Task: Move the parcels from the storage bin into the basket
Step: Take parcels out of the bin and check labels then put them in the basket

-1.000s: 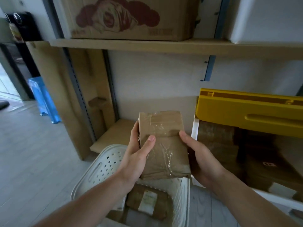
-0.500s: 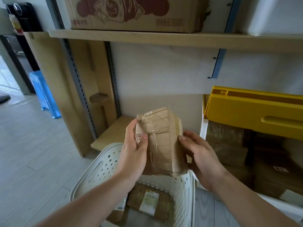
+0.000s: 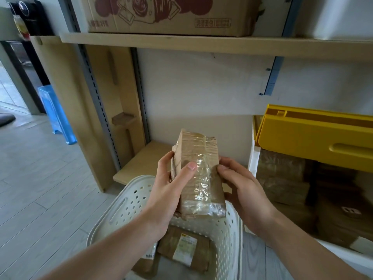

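At the far left a blue stool (image 3: 57, 114) stands on the grey plank floor (image 3: 40, 188) beside the wooden side panel of a shelf unit (image 3: 84, 110). On the upper shelf board (image 3: 181, 42) sits a large printed cardboard carton (image 3: 167, 15).

Low in the middle, a white perforated basket (image 3: 125, 205) stands on the floor in front of the unit. Brown parcels with white labels (image 3: 184, 249) already lie on its bottom.

Above the basket's far rim both hands hold one brown taped parcel (image 3: 198, 174), which stands nearly upright with its glossy taped face toward the camera. The left hand (image 3: 169, 190) clasps the parcel's left edge: the thumb lies across the front face and the fingers wrap behind. The right hand (image 3: 244, 190) clasps the right edge, its curled fingertips pressing the parcel's side. So each grip is closed on the same parcel, and the parcel hangs in the air over the basket, touching neither the basket nor the bin.

To the right, just beside the basket, is the white-framed storage bin (image 3: 253, 158) with its yellow flap (image 3: 314, 136) raised. More brown parcels (image 3: 282, 178) are stacked inside it, dim in shadow.
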The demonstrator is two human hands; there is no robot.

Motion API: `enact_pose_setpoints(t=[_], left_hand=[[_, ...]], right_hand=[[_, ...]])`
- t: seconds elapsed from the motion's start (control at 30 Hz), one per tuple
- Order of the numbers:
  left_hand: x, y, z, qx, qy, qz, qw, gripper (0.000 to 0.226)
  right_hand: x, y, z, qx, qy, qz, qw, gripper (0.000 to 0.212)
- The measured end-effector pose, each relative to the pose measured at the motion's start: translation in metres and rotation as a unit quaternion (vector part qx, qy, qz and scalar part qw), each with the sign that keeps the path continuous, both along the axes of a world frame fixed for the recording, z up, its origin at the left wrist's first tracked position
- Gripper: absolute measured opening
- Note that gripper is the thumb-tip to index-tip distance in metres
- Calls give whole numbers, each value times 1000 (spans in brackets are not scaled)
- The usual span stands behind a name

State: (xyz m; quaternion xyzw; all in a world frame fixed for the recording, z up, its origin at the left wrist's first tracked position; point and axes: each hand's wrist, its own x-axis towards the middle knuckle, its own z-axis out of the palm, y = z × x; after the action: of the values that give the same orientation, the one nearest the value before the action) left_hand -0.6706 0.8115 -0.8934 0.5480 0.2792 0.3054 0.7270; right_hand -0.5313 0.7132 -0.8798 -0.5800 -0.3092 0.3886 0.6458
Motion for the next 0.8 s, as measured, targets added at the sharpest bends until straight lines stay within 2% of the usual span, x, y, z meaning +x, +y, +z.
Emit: enact_pose_setpoints(t=[0.1,0.2,0.33,0.4,0.53,0.63,0.8], left_hand=[[1,-1,-2,6,-15,-6,1000,66],[2,0,-4,2,-36,-11,999,68],[0,-2,-1,-75,-70,-21,995,62],[-1,-3,-1,-97,-83,-34,991,54],[-1,-5,0,-114,-115,-55,985,51],[0,-1,0,-98,-88,-54,990,51],[7,7,-3,-3,-42,26,999,34]], right_hand=[[-4,1,-1,5,-5,4,1000,25],[-10,4,-1,9,12,-18,1000,36],[-9,8,0,8,-24,-96,995,15],[-6,8,1,3,-16,-110,994,17],[-2,3,-2,-35,40,-34,998,31],[1,0,-5,-34,48,-12,998,38],[7,-5,-1,1,-19,-68,997,33]])
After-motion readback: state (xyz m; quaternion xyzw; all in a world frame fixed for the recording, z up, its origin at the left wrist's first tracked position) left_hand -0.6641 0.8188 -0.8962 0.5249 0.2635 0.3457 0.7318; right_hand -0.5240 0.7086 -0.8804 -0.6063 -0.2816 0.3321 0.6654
